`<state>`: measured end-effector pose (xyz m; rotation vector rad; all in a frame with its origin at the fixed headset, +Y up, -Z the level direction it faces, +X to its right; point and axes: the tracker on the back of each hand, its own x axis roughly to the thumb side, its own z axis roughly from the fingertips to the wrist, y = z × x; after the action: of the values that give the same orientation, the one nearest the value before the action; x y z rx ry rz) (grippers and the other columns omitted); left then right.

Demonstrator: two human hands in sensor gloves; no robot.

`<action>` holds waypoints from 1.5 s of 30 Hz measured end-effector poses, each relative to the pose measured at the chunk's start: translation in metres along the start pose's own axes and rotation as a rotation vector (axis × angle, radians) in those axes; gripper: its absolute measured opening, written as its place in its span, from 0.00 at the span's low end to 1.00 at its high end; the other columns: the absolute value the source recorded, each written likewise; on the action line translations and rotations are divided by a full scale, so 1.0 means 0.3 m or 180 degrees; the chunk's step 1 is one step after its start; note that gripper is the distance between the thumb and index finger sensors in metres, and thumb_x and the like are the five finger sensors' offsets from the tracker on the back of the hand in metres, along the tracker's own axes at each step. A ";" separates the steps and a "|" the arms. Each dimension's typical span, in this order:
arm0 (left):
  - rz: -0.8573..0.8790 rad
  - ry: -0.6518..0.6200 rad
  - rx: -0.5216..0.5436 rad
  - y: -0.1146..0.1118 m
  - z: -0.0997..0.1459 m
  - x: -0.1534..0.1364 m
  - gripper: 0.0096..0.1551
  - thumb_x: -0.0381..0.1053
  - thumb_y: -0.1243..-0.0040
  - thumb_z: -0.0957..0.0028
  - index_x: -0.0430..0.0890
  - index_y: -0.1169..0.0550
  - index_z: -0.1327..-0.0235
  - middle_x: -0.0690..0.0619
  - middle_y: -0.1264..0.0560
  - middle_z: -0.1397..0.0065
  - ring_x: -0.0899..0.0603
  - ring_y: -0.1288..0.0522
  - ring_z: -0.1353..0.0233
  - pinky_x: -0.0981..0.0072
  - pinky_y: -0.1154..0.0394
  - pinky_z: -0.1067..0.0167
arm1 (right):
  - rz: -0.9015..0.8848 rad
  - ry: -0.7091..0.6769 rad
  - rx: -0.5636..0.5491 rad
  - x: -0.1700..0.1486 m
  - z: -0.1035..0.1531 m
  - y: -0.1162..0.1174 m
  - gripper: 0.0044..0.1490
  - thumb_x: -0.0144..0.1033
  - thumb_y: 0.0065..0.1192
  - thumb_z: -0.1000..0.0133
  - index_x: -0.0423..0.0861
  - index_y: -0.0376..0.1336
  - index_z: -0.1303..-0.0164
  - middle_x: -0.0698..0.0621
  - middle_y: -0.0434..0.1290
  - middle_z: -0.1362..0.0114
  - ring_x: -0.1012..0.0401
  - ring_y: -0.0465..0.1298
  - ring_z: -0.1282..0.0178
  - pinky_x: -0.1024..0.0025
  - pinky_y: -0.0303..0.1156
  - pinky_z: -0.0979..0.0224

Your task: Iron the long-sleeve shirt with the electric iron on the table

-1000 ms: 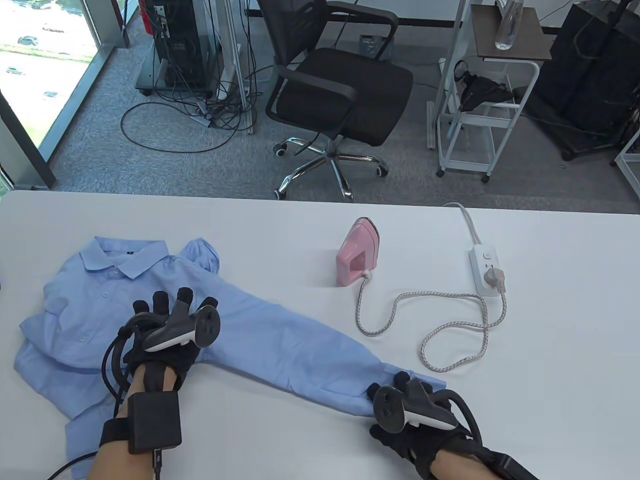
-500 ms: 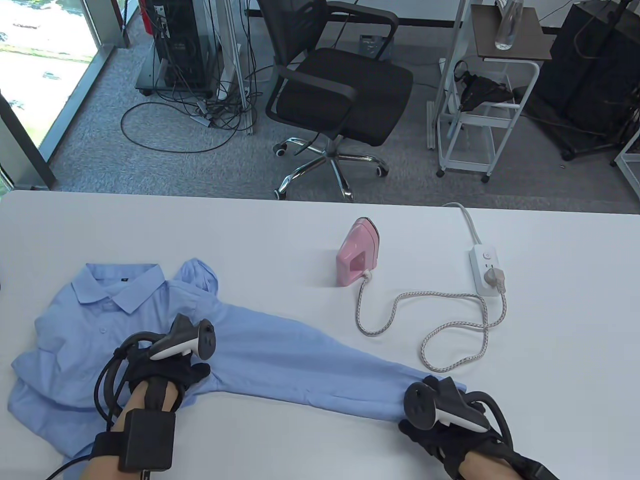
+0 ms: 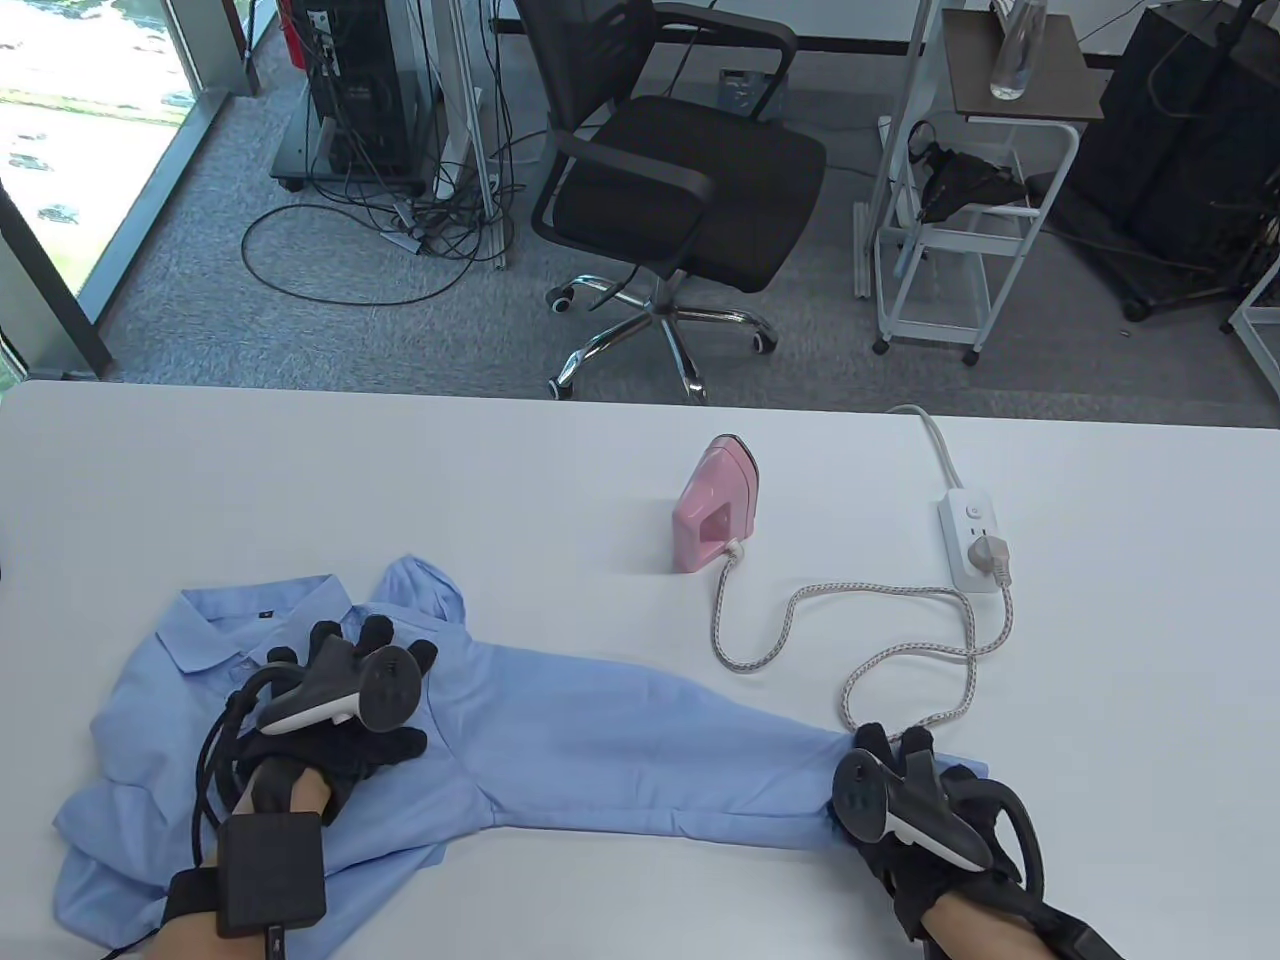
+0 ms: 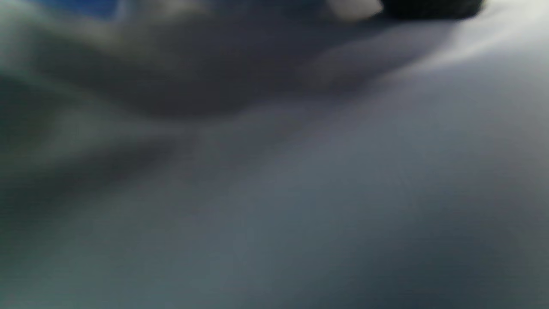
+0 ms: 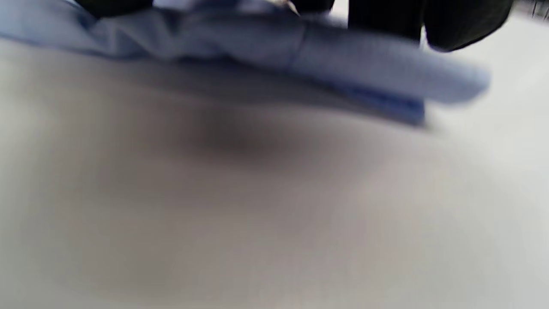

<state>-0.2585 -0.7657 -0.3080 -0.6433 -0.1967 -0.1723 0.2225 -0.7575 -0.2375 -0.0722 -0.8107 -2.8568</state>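
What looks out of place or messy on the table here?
The shirt lies bunched and creased under the left hand, not flat. The iron's cord loops close to the cuff by the right hand. The iron stands upright, apart from both.

My table view looks down from above the near edge, facing the room beyond the surface (image 3: 500, 470). Both wrist cams sit super close and blurry; the right one shares the shirt (image 5: 343, 60) cuff with it.
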 end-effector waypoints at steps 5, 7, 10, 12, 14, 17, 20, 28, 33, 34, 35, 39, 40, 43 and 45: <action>0.0421 0.0375 -0.0308 -0.030 -0.017 -0.015 0.65 0.81 0.65 0.52 0.51 0.75 0.19 0.30 0.73 0.16 0.08 0.62 0.25 0.08 0.54 0.38 | 0.0017 0.0123 0.0258 -0.032 0.015 0.003 0.60 0.66 0.38 0.37 0.32 0.33 0.14 0.26 0.36 0.12 0.16 0.59 0.28 0.18 0.66 0.37; 0.0440 0.0448 -0.0372 -0.038 -0.017 -0.001 0.67 0.81 0.67 0.52 0.47 0.77 0.21 0.26 0.73 0.18 0.07 0.60 0.26 0.08 0.53 0.38 | 0.0056 0.0158 0.0233 -0.042 0.014 0.002 0.61 0.66 0.38 0.37 0.30 0.35 0.14 0.24 0.38 0.13 0.16 0.62 0.29 0.18 0.67 0.38; 0.0371 0.0509 -0.0385 -0.042 -0.014 0.043 0.67 0.81 0.71 0.52 0.42 0.78 0.21 0.23 0.73 0.19 0.05 0.58 0.27 0.08 0.52 0.38 | -0.0031 0.0238 0.0365 -0.075 -0.009 -0.009 0.62 0.66 0.40 0.38 0.29 0.35 0.14 0.23 0.37 0.14 0.16 0.60 0.28 0.17 0.65 0.37; 0.0353 0.0519 -0.0386 -0.042 -0.011 0.083 0.67 0.80 0.72 0.51 0.41 0.78 0.21 0.22 0.72 0.19 0.05 0.57 0.27 0.08 0.51 0.37 | -0.0163 0.0311 0.0378 -0.137 -0.046 -0.019 0.62 0.67 0.41 0.39 0.33 0.33 0.14 0.27 0.34 0.12 0.18 0.56 0.24 0.16 0.60 0.33; 0.0322 0.0500 -0.0404 -0.042 -0.008 0.119 0.67 0.80 0.73 0.51 0.40 0.78 0.21 0.21 0.72 0.19 0.04 0.56 0.27 0.09 0.51 0.37 | -0.0372 0.0359 0.0427 -0.199 -0.078 -0.019 0.63 0.69 0.42 0.41 0.37 0.30 0.15 0.31 0.30 0.12 0.20 0.49 0.21 0.15 0.54 0.29; 0.0267 0.0473 -0.0380 -0.045 -0.007 0.163 0.67 0.80 0.76 0.50 0.38 0.78 0.22 0.20 0.72 0.20 0.04 0.55 0.28 0.10 0.51 0.36 | -0.0551 0.0318 0.0302 -0.269 -0.112 -0.011 0.63 0.71 0.43 0.43 0.41 0.28 0.16 0.34 0.27 0.12 0.23 0.42 0.19 0.16 0.48 0.26; 0.0279 0.0500 -0.0347 -0.044 -0.006 0.177 0.66 0.80 0.77 0.50 0.37 0.78 0.21 0.20 0.71 0.20 0.04 0.56 0.27 0.10 0.51 0.35 | -0.0584 0.0281 0.0267 -0.289 -0.119 -0.013 0.63 0.71 0.43 0.43 0.42 0.28 0.16 0.35 0.27 0.12 0.24 0.40 0.19 0.18 0.47 0.26; 0.0674 0.0347 0.0135 0.038 0.063 0.095 0.65 0.78 0.69 0.45 0.38 0.74 0.18 0.23 0.72 0.18 0.08 0.60 0.24 0.10 0.57 0.36 | -0.0872 0.0129 -0.0682 -0.275 0.021 -0.295 0.57 0.67 0.44 0.40 0.41 0.36 0.13 0.30 0.40 0.11 0.26 0.54 0.20 0.20 0.55 0.27; 0.0667 0.0330 0.0085 -0.010 0.024 0.040 0.66 0.77 0.70 0.47 0.38 0.77 0.21 0.23 0.77 0.21 0.08 0.64 0.25 0.09 0.60 0.38 | -0.1350 -0.0178 -0.1302 -0.162 0.057 -0.526 0.55 0.66 0.45 0.38 0.39 0.41 0.13 0.29 0.46 0.12 0.27 0.60 0.22 0.22 0.58 0.28; 0.0714 0.0311 -0.0002 -0.033 0.009 0.036 0.66 0.77 0.70 0.47 0.38 0.78 0.21 0.23 0.77 0.22 0.08 0.66 0.26 0.09 0.61 0.38 | -0.1407 -0.0235 -0.1422 -0.103 0.038 -0.570 0.55 0.66 0.45 0.38 0.39 0.42 0.13 0.29 0.48 0.12 0.27 0.61 0.23 0.23 0.59 0.28; 0.0725 0.0306 -0.0046 -0.046 0.000 0.036 0.66 0.77 0.70 0.47 0.38 0.78 0.21 0.23 0.78 0.22 0.08 0.67 0.26 0.09 0.61 0.38 | -0.1413 -0.0241 -0.1460 -0.081 0.029 -0.582 0.55 0.66 0.46 0.38 0.39 0.42 0.13 0.29 0.49 0.12 0.28 0.61 0.23 0.23 0.59 0.28; 0.0630 0.0338 -0.0161 -0.075 -0.017 0.042 0.64 0.77 0.74 0.48 0.38 0.79 0.23 0.23 0.79 0.23 0.08 0.66 0.26 0.08 0.62 0.39 | -0.1187 -0.0143 -0.1559 0.124 -0.080 -0.654 0.56 0.66 0.48 0.38 0.38 0.42 0.14 0.30 0.52 0.13 0.30 0.64 0.24 0.25 0.61 0.29; 0.0624 0.0335 -0.0154 -0.075 -0.017 0.042 0.64 0.77 0.73 0.47 0.38 0.79 0.23 0.23 0.78 0.22 0.08 0.66 0.26 0.09 0.62 0.39 | -0.1150 -0.0123 -0.1572 0.163 -0.100 -0.664 0.56 0.66 0.48 0.38 0.38 0.41 0.14 0.31 0.52 0.13 0.30 0.65 0.24 0.25 0.61 0.29; 0.0632 0.0332 -0.0173 -0.081 -0.018 0.042 0.64 0.77 0.74 0.47 0.38 0.79 0.23 0.23 0.78 0.23 0.08 0.66 0.26 0.08 0.62 0.39 | -0.1035 -0.0097 -0.1691 0.286 -0.167 -0.698 0.56 0.66 0.49 0.38 0.40 0.40 0.13 0.31 0.53 0.14 0.31 0.66 0.25 0.25 0.62 0.29; 0.0631 0.0331 -0.0168 -0.081 -0.017 0.042 0.64 0.77 0.75 0.47 0.38 0.79 0.23 0.23 0.78 0.23 0.08 0.66 0.26 0.08 0.62 0.39 | -0.0903 0.0153 -0.1768 0.349 -0.208 -0.715 0.56 0.66 0.49 0.38 0.39 0.41 0.13 0.32 0.55 0.15 0.32 0.68 0.27 0.26 0.63 0.29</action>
<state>-0.2509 -0.7891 -0.2952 -0.7004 -0.0278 -0.0200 0.0816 -0.6264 -0.3918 0.0464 0.0057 -3.2465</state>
